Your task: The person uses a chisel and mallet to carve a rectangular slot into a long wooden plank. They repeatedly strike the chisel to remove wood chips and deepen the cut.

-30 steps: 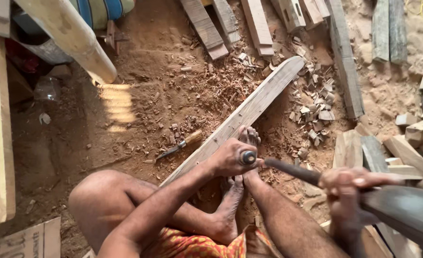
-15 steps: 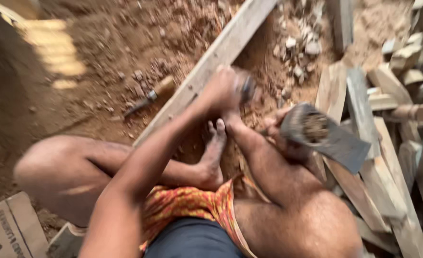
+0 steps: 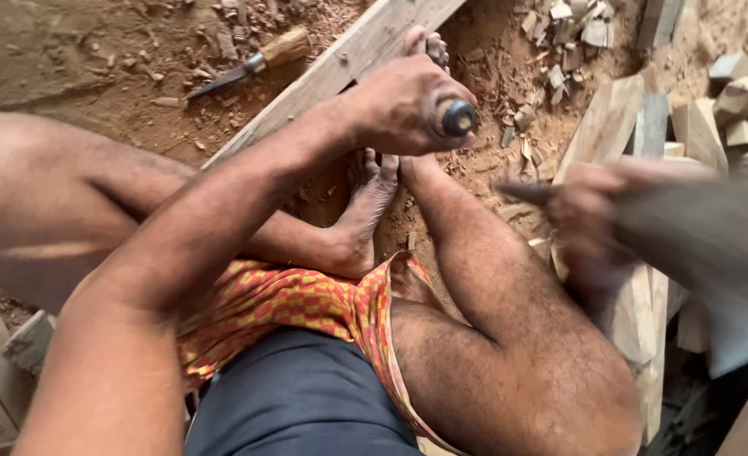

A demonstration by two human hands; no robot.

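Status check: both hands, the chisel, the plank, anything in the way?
Left hand fisted round upright chisel over the long plank. Right hand grips blurred hatchet. Feet rest close by the plank; spare chisel lies clear.

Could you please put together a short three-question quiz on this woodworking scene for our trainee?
1. True or false: the left hand is closed round a chisel handle over the long plank.
2. What lies on the dirt beyond the plank? A) a spare chisel with a wooden handle B) a saw C) a tin
3. Fill in: the right hand shows in the picture as a ____ shape, gripping a heavy dark tool.

Key: 1 true; 2 A; 3 blurred.
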